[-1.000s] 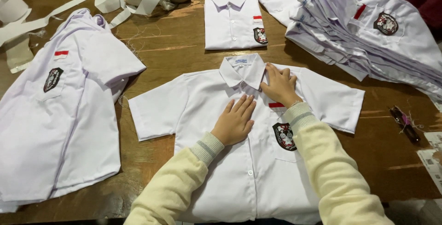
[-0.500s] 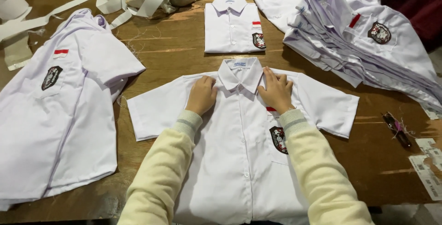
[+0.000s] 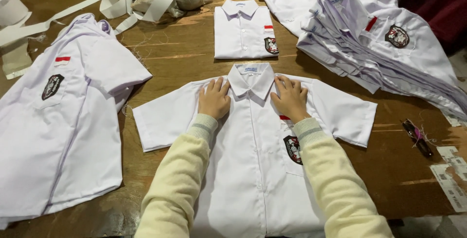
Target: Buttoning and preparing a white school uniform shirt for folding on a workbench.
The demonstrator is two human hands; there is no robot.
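From the head camera I see a white short-sleeved uniform shirt [image 3: 253, 170] spread flat, front up, at the near middle of the brown wooden table [image 3: 185, 43]. My left hand [image 3: 214, 99] and right hand [image 3: 291, 99] lie open, palms down, on its smooth cloth either side of the pointed collar [image 3: 251, 78], gripping nothing. A folded shirt [image 3: 244, 29] lies just beyond, a stack of shirts [image 3: 384, 48] far right, with bare wood between the sleeve edges.

The left hand [image 3: 214, 99] moved from the shirt's [image 3: 253, 170] chest up beside its collar [image 3: 251, 77].
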